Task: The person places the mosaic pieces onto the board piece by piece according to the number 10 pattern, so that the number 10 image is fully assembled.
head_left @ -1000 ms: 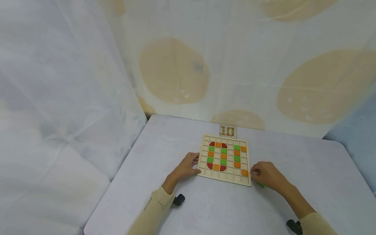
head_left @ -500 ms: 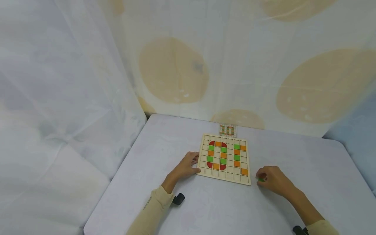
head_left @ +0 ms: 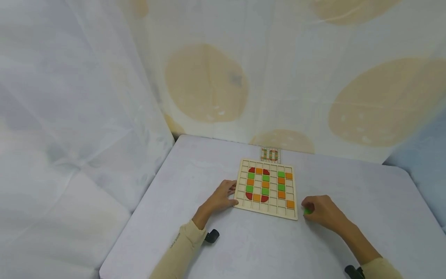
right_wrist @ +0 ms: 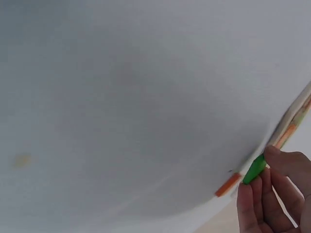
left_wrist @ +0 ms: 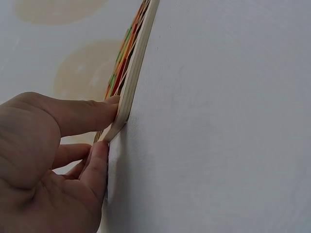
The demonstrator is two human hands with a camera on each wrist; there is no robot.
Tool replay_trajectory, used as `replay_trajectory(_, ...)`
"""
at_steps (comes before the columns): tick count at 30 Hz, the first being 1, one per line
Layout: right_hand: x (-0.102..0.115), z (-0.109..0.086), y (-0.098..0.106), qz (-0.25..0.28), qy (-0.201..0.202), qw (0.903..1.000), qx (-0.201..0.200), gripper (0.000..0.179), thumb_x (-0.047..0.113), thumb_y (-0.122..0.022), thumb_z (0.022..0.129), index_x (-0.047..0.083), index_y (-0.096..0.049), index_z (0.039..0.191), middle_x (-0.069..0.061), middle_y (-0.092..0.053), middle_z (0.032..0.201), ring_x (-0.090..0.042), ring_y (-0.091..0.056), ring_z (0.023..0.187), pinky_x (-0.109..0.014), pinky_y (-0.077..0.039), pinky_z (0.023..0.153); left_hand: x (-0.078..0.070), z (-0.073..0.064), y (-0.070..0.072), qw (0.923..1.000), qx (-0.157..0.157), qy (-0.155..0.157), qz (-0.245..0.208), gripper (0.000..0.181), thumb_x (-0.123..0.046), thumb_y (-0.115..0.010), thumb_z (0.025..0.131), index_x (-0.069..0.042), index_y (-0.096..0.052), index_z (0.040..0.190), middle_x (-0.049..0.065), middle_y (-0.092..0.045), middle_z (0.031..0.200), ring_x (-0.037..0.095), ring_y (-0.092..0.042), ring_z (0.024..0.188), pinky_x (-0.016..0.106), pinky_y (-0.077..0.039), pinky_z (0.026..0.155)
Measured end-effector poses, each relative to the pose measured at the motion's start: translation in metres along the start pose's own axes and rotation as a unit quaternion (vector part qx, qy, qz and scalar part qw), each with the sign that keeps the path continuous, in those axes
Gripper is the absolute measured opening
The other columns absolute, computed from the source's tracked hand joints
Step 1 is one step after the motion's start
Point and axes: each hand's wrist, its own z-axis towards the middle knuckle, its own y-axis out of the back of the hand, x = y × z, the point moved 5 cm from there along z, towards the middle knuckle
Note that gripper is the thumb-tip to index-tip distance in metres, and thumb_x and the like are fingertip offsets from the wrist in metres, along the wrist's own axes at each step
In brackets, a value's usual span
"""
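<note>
A wooden grid board [head_left: 269, 209] lies on the table, with red, orange and green tiles set in its cells. My left hand [head_left: 220, 197] grips its near left corner; in the left wrist view the thumb [left_wrist: 92, 115] presses the edge and the fingers touch the side. To the right of the board, apart from it, my right hand [head_left: 324, 212] pinches a small green tile [head_left: 307, 211] between thumb and fingertips. The right wrist view shows that green tile [right_wrist: 254, 169] held by its ends, with an orange tile [right_wrist: 227, 185] just beyond the fingers.
A small pattern card [head_left: 270, 155] with a similar coloured design lies behind the board, near the table's back edge. The white table [head_left: 258, 248] meets fabric walls at the back and left. A black camera mount [head_left: 211, 236] sits at the left wrist.
My right hand has drawn away from the board's right edge and picked up the green tile, which lay beneath it. It then shifted slightly back toward the board. My left hand stays put.
</note>
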Motion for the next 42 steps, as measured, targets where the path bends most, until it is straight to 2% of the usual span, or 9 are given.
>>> replay_trajectory(4,0.020,0.011,0.001,0.010,0.026,0.9996,-0.008,0.028,0.000,-0.081,0.068,0.002,-0.073,0.095,-0.002,-0.069,0.086,-0.015,-0.060,0.076,-0.031,-0.059,0.069,0.001,-0.001,0.000,1.0000,-0.002,0.007,0.005,0.079,-0.007,-0.079,0.081,-0.007,-0.038,0.148,0.004,-0.042,0.135,0.015,-0.047,0.123,0.019,-0.040,0.106)
replay_trajectory(9,0.042,0.032,-0.005,0.008,0.056,0.9984,-0.001,0.027,0.003,-0.081,0.071,0.003,-0.074,0.097,0.000,-0.068,0.085,-0.014,-0.057,0.075,-0.028,-0.056,0.068,-0.001,-0.003,0.000,1.0000,0.000,0.000,-0.005,0.078,-0.005,-0.078,0.081,-0.004,-0.037,0.148,0.006,-0.042,0.135,0.017,-0.047,0.123,0.019,-0.041,0.105)
replay_trajectory(17,0.047,0.052,-0.020,0.006,0.066,0.9977,0.014,0.024,0.005,-0.083,0.072,0.006,-0.075,0.095,0.003,-0.068,0.084,-0.012,-0.057,0.074,-0.028,-0.056,0.069,-0.005,-0.002,-0.003,0.9997,0.008,-0.017,-0.014,0.077,-0.004,-0.077,0.081,-0.004,-0.038,0.147,0.006,-0.041,0.134,0.016,-0.048,0.122,0.017,-0.040,0.105)
replay_trajectory(22,0.046,0.056,-0.020,-0.001,0.069,0.9976,0.005,0.026,0.006,-0.084,0.072,0.005,-0.076,0.096,0.002,-0.070,0.086,-0.011,-0.060,0.075,-0.030,-0.058,0.071,-0.007,-0.002,-0.001,0.9997,0.005,-0.015,-0.020,0.077,-0.003,-0.077,0.081,-0.002,-0.037,0.147,0.007,-0.042,0.134,0.017,-0.048,0.122,0.017,-0.041,0.104)
replay_trajectory(28,0.047,0.055,-0.016,0.008,0.073,0.9972,-0.015,0.019,0.006,-0.085,0.071,0.009,-0.077,0.089,0.004,-0.070,0.081,-0.010,-0.062,0.073,-0.030,-0.059,0.069,-0.010,-0.002,0.002,0.9999,-0.007,-0.002,-0.012,0.078,-0.005,-0.079,0.080,-0.003,-0.038,0.147,0.006,-0.043,0.133,0.017,-0.049,0.121,0.018,-0.042,0.104)
replay_trajectory(35,0.044,0.049,-0.018,0.027,0.047,0.9985,-0.001,0.012,0.005,-0.083,0.073,0.014,-0.076,0.076,0.009,-0.066,0.071,-0.008,-0.060,0.068,-0.025,-0.056,0.062,-0.007,-0.001,0.001,1.0000,-0.005,0.004,-0.002,0.079,-0.006,-0.080,0.079,-0.004,-0.039,0.147,0.005,-0.044,0.132,0.016,-0.049,0.120,0.018,-0.042,0.103)
replay_trajectory(42,0.047,0.044,-0.019,0.034,0.067,0.9972,-0.006,0.014,0.004,-0.083,0.074,0.015,-0.074,0.074,0.009,-0.066,0.073,-0.008,-0.060,0.069,-0.021,-0.055,0.061,-0.006,-0.002,0.002,1.0000,-0.003,0.003,-0.007,0.079,-0.005,-0.079,0.080,-0.004,-0.038,0.147,0.006,-0.043,0.133,0.017,-0.049,0.121,0.019,-0.042,0.104)
